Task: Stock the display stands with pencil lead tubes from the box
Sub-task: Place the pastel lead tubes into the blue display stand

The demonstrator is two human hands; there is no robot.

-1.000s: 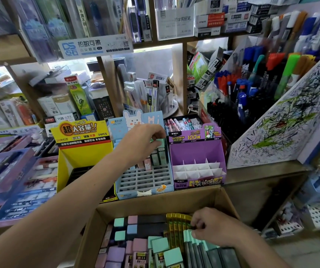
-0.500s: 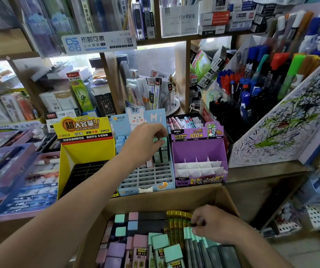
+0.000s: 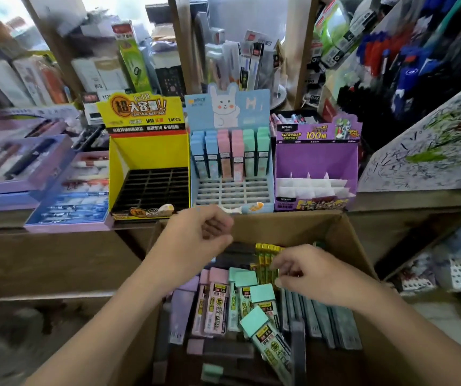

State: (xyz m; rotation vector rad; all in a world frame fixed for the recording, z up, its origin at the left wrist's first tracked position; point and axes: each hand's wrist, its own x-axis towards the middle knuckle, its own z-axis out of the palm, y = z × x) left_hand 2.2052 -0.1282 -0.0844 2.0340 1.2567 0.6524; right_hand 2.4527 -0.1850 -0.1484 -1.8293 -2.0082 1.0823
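Far left, at 9 o'clock, we see purple pen trays (image 3: pixel 23 168) lying on the bench (image 3: pixel 391 197), blurred.

Three stands sit in a row on the bench, right behind the cardboard box (image 3: pixel 342 232). The yellow stand (image 3: pixel 145 151) is at the box's 11 o'clock, with its black slot grid showing.

The left hand (image 3: pixel 196 240) hovers over the far-left rim of the box, just below the yellow stand's front edge. Its fingers (image 3: pixel 218 227) are curled in toward the palm, and we see nothing in them.

The blue stand (image 3: pixel 232 192), with a rabbit header, is at 12 o'clock. Stocked tubes (image 3: pixel 229 154) stand upright in its back rows, running blue, pink, mint. The front grid rows show bare slots.

Inside the box, loose tubes (image 3: pixel 218 302) lie flat and packed together: lilac, pink, mint-capped and dark grey. The yellow-green tubes (image 3: pixel 264 260) lie lengthwise at the box's 12 o'clock, near the far wall.

The right hand (image 3: pixel 307 271) is in the box at 2 o'clock, over the grey tubes. Its fingers (image 3: pixel 282 260) are bent, with index tip and thumb pinching the right edge of the yellow-green tubes. Motion blur hides any finer detail.

The purple stand (image 3: pixel 315 160) is at 1 o'clock, touching the blue stand's right side, with white dividers showing.

Far right, at 3 o'clock, a scribbled board (image 3: pixel 432 146) leans at a tilt. Pen racks (image 3: pixel 407 65) sit above it, blurred.
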